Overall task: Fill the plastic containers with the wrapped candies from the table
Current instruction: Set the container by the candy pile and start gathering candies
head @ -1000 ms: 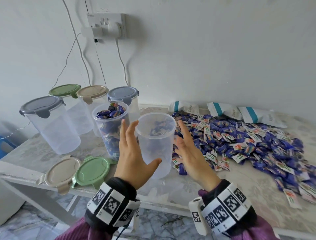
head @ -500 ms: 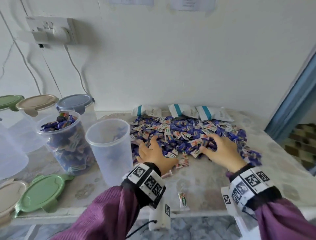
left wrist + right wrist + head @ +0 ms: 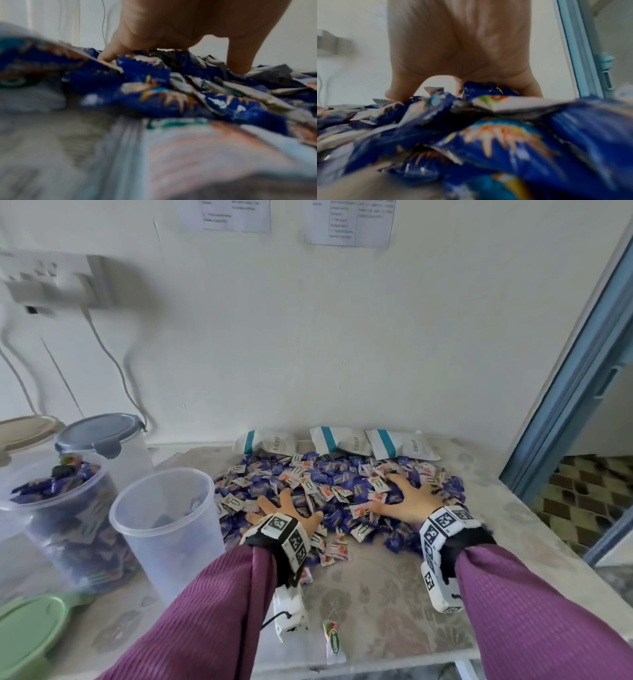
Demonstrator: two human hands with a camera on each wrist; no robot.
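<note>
A heap of blue and white wrapped candies [image 3: 329, 487] covers the table's back half. My left hand [image 3: 286, 510] lies spread on the heap's left front, fingers straight, fingertips [image 3: 107, 59] touching the wrappers [image 3: 145, 83]. My right hand [image 3: 407, 498] lies spread on the heap's right side, palm down over the wrappers [image 3: 488, 135]. An empty clear container [image 3: 168, 529] stands open just left of my left forearm. Beside it stands an open container of candies [image 3: 65, 518], filled to the rim.
Lidded empty containers [image 3: 102, 443] stand at the back left. A green lid [image 3: 30, 631] lies at the front left. Three white packets [image 3: 339, 440] line the wall. One stray candy [image 3: 333, 640] lies near the table's front edge [image 3: 359, 662]. A blue door frame [image 3: 565, 371] rises on the right.
Both hands left the empty container and went right onto the candy heap, then spread wider on it. My head turned right, so the containers slid to the left of view.
</note>
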